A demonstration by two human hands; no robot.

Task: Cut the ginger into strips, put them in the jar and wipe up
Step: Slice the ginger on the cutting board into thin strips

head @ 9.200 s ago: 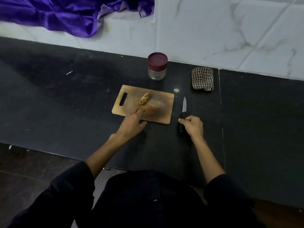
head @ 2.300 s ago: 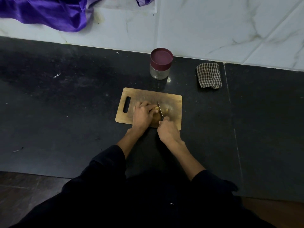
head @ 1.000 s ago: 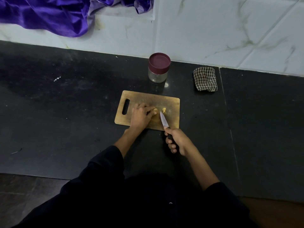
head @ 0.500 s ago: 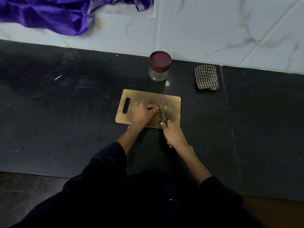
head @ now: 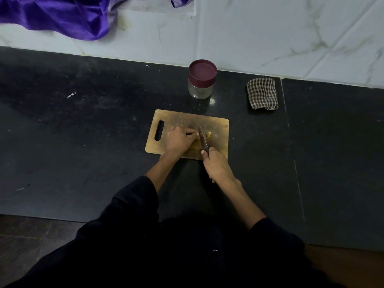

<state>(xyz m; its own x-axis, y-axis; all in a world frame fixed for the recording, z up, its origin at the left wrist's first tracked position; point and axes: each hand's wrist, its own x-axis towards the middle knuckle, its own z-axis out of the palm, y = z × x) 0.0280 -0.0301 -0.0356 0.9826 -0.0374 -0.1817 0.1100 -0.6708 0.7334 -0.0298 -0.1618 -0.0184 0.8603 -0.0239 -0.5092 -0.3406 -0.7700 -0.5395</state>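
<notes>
Wooden and single, the cutting board (head: 216, 123) lies on the black surface (head: 83, 142), its handle slot left of the left hand (head: 180, 140). That hand's fingers (head: 192, 134) are curled down on the ginger, which they mostly hide. Just right of those fingertips stands one knife (head: 202, 138), blade down on the board; the right hand (head: 217, 167) is wrapped round its handle at the board's near edge. One cut ginger piece (head: 208, 134) lies just right of the blade. Beyond the fingers stands one lidded glass jar (head: 201, 80); one checked cloth (head: 262, 93) lies far right of them. Bare surface stretches wide on both sides.
</notes>
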